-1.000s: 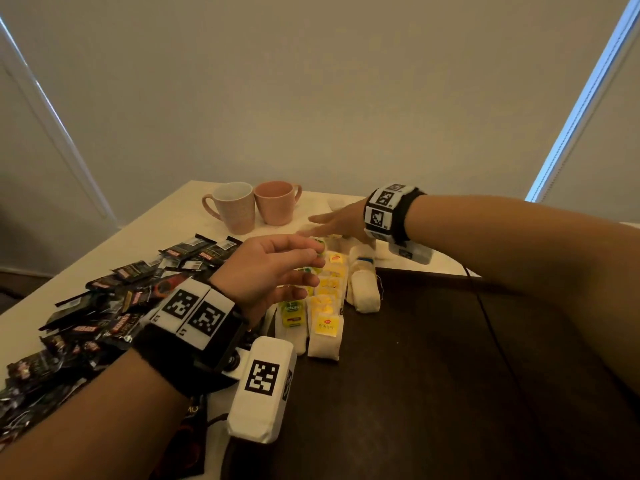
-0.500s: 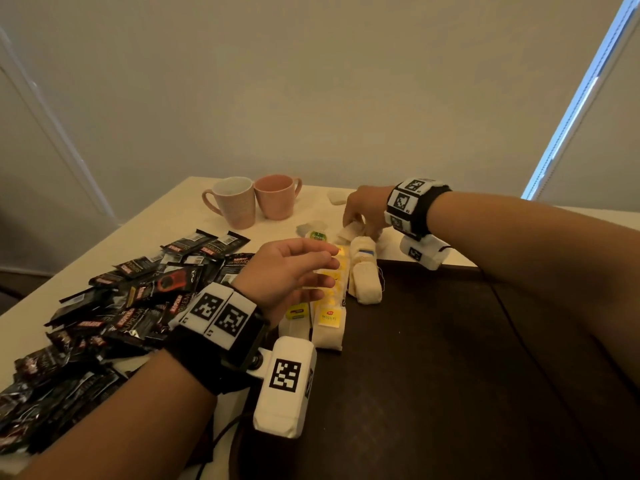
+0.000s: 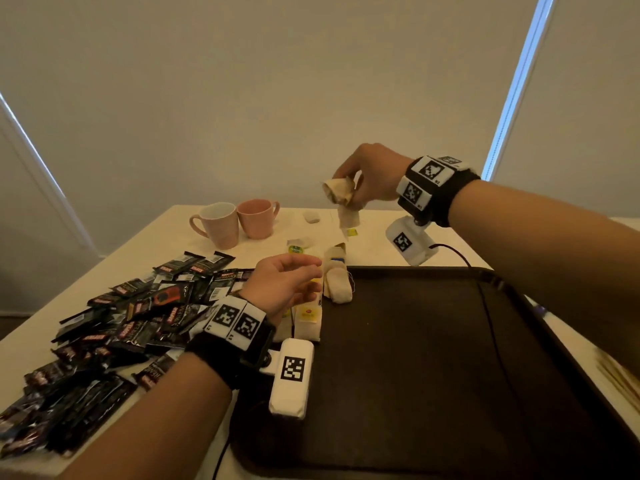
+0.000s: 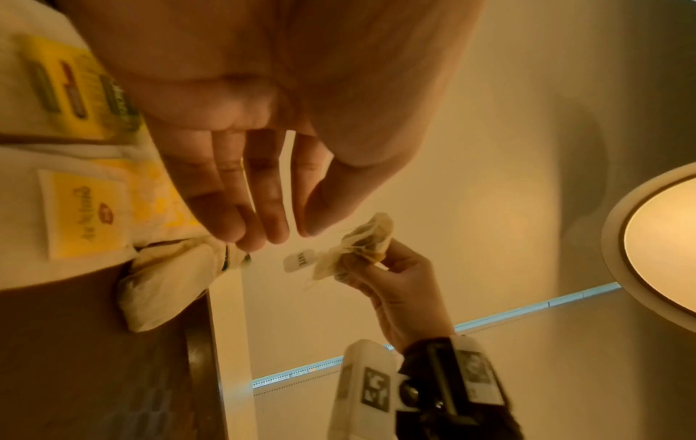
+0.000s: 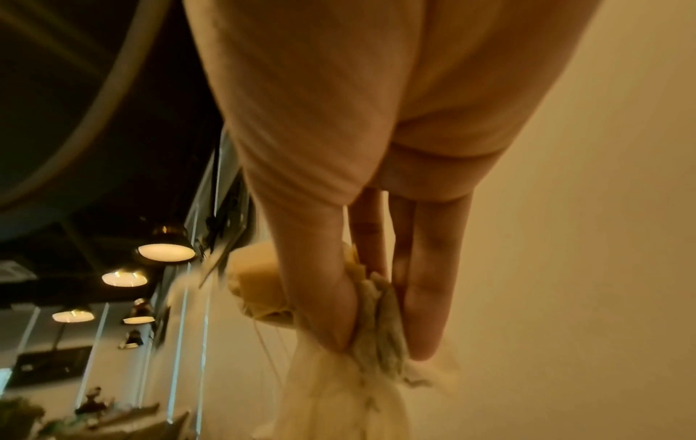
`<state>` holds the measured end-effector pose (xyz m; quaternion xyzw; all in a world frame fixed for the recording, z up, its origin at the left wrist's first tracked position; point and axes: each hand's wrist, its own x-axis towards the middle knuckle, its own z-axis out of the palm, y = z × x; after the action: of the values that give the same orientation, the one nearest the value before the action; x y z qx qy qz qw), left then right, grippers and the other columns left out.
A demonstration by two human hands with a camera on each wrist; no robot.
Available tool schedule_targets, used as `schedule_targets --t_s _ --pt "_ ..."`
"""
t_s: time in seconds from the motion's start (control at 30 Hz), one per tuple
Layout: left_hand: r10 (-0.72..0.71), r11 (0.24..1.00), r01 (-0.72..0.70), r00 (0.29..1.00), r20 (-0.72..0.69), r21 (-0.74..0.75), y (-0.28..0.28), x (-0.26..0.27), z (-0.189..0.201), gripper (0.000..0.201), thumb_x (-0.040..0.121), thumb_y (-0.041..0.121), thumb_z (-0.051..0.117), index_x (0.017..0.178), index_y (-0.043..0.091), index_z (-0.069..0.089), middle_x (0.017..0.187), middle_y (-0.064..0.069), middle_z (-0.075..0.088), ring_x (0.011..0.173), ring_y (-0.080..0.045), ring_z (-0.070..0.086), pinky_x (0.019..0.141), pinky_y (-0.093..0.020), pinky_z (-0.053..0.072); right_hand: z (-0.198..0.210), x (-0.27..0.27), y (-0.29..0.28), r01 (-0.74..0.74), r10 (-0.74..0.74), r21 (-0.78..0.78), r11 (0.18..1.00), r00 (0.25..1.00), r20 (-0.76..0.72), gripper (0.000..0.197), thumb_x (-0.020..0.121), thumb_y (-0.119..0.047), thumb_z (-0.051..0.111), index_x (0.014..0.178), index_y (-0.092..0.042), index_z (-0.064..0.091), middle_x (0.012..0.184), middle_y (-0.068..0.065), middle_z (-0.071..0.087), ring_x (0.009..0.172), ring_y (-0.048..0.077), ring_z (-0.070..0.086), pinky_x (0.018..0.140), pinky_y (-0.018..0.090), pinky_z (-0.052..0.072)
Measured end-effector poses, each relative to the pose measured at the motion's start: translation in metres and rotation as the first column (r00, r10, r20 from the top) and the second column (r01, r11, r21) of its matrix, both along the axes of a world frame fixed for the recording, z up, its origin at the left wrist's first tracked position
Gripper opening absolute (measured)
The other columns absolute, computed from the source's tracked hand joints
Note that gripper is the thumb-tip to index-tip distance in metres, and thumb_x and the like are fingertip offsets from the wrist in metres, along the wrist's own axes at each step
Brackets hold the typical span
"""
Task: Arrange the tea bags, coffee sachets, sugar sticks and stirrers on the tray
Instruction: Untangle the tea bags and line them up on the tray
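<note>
Our right hand (image 3: 372, 173) pinches a bunch of tea bags (image 3: 341, 194) between thumb and fingertips (image 5: 425, 336), raised above the table's far side. Our left hand (image 3: 284, 282) hovers relaxed, empty, over the tray's (image 3: 433, 358) left edge.

My tray (image 3: 433, 358) lies on the worktop (image 3: 166, 244) right in front of me. A row of tea bags (image 3: 308, 320) sits along its left edge, under my left hand (image 3: 284, 285). Left of the tray, the coffee sachets (image 3: 114, 327) lie heaped on the worktop. Behind them stand two mugs (image 3: 239, 223), side by side. My right hand (image 3: 374, 174) holds a bunch of tea bags (image 3: 341, 194) in the air above the tray's far left corner.
</note>
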<state>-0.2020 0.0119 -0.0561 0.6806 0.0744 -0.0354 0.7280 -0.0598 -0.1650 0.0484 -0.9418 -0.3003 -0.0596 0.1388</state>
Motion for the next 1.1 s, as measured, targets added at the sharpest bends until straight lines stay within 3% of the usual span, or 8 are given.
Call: schedule_targets --t_s 0.27,0.37,0.47,0.57,0.67,0.73,0.87,1.1 --pt "0.005 0.92 -0.106 0.966 0.258 0.378 -0.01 0.009 0.01 0.067 0.072 0.028 0.087 0.127 0.027 0.048 0.127 0.003 0.055 0.113 -0.015 0.056 0.094 -0.037 0.052 0.032 -0.068 -0.001 -0.12 0.119 0.239 0.964 0.993 0.018 0.04 0.071 -0.015 0.087 0.108 -0.023 0.076 0.098 -0.006 0.074 0.084 0.006 0.067 0.085 0.035 0.059" --pt "-0.09 0.904 -0.008 0.974 0.209 0.428 -0.019 0.004 0.003 0.049 0.076 0.032 0.081 0.121 0.024 0.061 0.124 -0.002 0.064 0.109 -0.02 0.063 0.093 -0.047 0.054 0.033 -0.087 -0.001 -0.171 0.173 0.31 0.935 0.985 0.02 0.036 0.071 -0.011 0.087 0.104 -0.019 0.077 0.095 -0.003 0.075 0.083 0.011 0.071 0.081 0.036 0.061" --pt "-0.077 0.985 0.067 0.995 0.057 0.157 -0.026 -0.009 -0.004 0.01 0.094 0.019 0.064 0.103 0.015 0.068 0.092 -0.01 0.068 0.065 -0.018 0.066 0.06 -0.035 0.057 0.022 -0.102 -0.003 -0.209 0.219 0.375 0.903 0.976 0.016 0.034 0.069 -0.007 0.087 0.1 -0.017 0.078 0.091 -0.001 0.076 0.081 0.016 0.072 0.075 0.037 0.062" --pt "-0.086 0.978 0.065 0.992 -0.096 -0.201 -0.024 -0.022 -0.007 0.019 0.099 0.01 0.053 0.115 0.009 0.064 0.081 -0.009 0.06 0.051 -0.01 0.052 0.039 -0.019 0.042 0.003 -0.109 -0.005 -0.186 0.221 0.418 0.889 0.975 -0.035 0.036 0.068 -0.005 0.087 0.101 -0.015 0.078 0.09 -0.001 0.076 0.078 0.019 0.073 0.073 0.041 0.062" --pt "-0.196 0.805 0.093 0.974 -0.114 -0.587 -0.014 -0.034 -0.002 0.044 0.082 -0.002 0.062 0.125 0.004 0.056 0.111 -0.021 0.065 0.086 -0.028 0.069 0.062 -0.032 0.062 -0.017 -0.112 -0.006 -0.15 0.208 0.416 0.897 0.973 -0.098 0.037 0.068 -0.005 0.087 0.102 -0.017 0.078 0.091 -0.001 0.076 0.08 0.02 0.073 0.075 0.04 0.061" --pt "-0.252 0.669 0.13 0.966 -0.059 -0.732 -0.013 -0.042 -0.001 0.057 0.073 -0.009 0.055 0.128 0.002 0.053 0.122 -0.03 0.062 0.108 -0.046 0.064 0.084 -0.054 0.058 -0.03 -0.113 -0.006 -0.134 0.202 0.415 0.9 0.972 -0.124 0.037 0.068 -0.006 0.088 0.103 -0.016 0.078 0.092 -0.001 0.076 0.083 0.019 0.073 0.076 0.037 0.061" --pt "-0.288 0.576 0.12 0.955 -0.064 -0.808 -0.017 -0.05 -0.003 0.06 0.072 0.008 0.044 0.131 0.001 0.051 0.129 -0.038 0.054 0.115 -0.057 0.054 0.089 -0.067 0.042 -0.048 -0.115 -0.003 -0.092 0.169 0.429 0.899 0.975 -0.145 0.032 0.07 -0.009 0.087 0.099 -0.016 0.079 0.089 -0.001 0.076 0.08 0.016 0.073 0.066 0.021 0.055" --pt "-0.265 0.801 0.142 0.955 -0.131 -0.582 -0.021 -0.035 -0.005 0.052 0.074 0.047 0.073 0.113 0.013 0.068 0.112 -0.013 0.069 0.104 -0.03 0.066 0.079 -0.043 0.06 -0.07 -0.127 0.001 -0.118 0.173 0.27 0.956 0.967 -0.189 0.025 0.073 -0.016 0.085 0.097 -0.019 0.078 0.087 -0.008 0.074 0.076 0.005 0.066 0.07 0.019 0.052"
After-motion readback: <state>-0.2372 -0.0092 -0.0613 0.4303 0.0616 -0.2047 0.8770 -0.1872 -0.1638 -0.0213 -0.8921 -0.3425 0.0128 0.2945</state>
